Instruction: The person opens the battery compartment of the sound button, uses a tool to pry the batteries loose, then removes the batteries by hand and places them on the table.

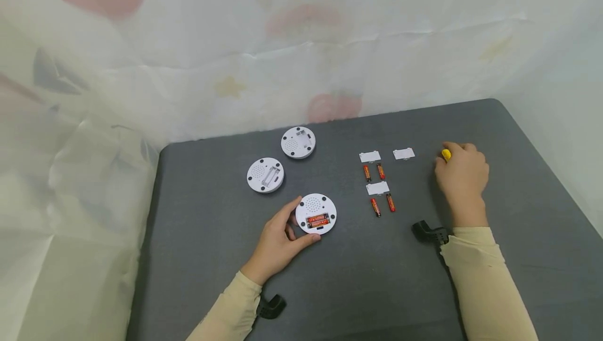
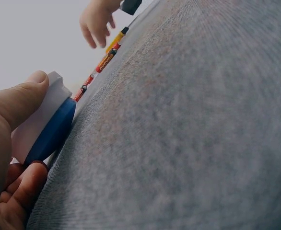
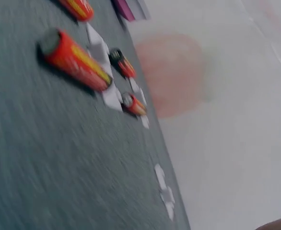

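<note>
My left hand [image 1: 278, 244] grips a round white device [image 1: 313, 204] by its edge, thumb on the near side and fingers on the far side. Two red batteries [image 1: 317, 220] sit in its open compartment, and a blue lower part [image 2: 56, 127] shows in the left wrist view. At the right, my right hand [image 1: 464, 171] is over a yellow tool [image 1: 446, 155]. Most of that tool is hidden from above. From the left wrist view, the yellow tool [image 2: 116, 40] with a dark end lies low beside the loosely bent fingers [image 2: 90, 36].
Two more round devices [image 1: 266, 175] [image 1: 298, 142] lie behind, their battery compartments bare. Several loose red batteries [image 1: 375, 207] lie around white covers [image 1: 378, 188] [image 1: 369, 157], and a third cover [image 1: 404, 154] is nearer the right hand. Light patterned sheeting [image 1: 301, 58] hangs behind the grey table.
</note>
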`<state>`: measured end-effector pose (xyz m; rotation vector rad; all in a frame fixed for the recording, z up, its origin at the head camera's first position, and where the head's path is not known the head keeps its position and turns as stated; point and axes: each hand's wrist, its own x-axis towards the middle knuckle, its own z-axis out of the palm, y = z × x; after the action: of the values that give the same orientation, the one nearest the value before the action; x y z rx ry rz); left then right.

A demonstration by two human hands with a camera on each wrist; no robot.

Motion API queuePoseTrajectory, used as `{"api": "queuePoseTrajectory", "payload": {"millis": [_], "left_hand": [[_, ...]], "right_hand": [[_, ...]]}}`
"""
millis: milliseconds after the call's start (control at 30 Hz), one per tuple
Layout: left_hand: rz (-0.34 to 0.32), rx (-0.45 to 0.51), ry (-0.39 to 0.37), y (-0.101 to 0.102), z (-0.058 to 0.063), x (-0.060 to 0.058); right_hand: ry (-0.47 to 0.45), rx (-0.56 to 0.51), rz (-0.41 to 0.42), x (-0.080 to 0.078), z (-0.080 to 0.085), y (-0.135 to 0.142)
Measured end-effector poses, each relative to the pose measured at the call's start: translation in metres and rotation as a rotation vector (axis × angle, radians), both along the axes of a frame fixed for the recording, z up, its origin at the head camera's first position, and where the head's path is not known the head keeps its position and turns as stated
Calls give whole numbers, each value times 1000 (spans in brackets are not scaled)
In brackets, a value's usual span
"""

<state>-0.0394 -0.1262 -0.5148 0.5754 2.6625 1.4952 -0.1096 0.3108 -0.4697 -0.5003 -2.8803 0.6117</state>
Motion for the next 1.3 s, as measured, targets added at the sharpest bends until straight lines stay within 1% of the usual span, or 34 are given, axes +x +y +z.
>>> {"api": "queuePoseTrajectory", "payload": {"millis": [133,200,267,367,567,733,800,867,1000,1133,1200,1300], "left_hand": [[2,-9,-3,-1,0,0],[1,-8,-1,-1,-1,0],[0,-6,0,-1,-1,0],[-2,-2,4,-1,-1,0],[-8,3,11,0,0,0],[-8,0,10,0,-1,0],[-8,-5,9,0,-1,0],[-9,-5,6,0,-2,0],[-9,-1,8,-1,-1,0],[-7,3,14,-1,-1,0],[-6,2,14,-1,0,0],[-5,-1,5,0,0,0]], "right_hand": [[-173,-16,-34,3,3,12],[-229,-20,-31,4,3,15],[-260,-20,-19,5,1,19],[-282,-32,-5,5,-1,24],[-278,-53,-10,4,0,28],[-265,-70,1,5,0,25],[-243,-80,13,4,1,22],[-199,-90,29,4,2,16],[-34,-138,53,3,8,-2],[161,-243,70,6,20,-25],[236,-302,89,9,27,-37],[327,-408,148,14,35,-55]]}}
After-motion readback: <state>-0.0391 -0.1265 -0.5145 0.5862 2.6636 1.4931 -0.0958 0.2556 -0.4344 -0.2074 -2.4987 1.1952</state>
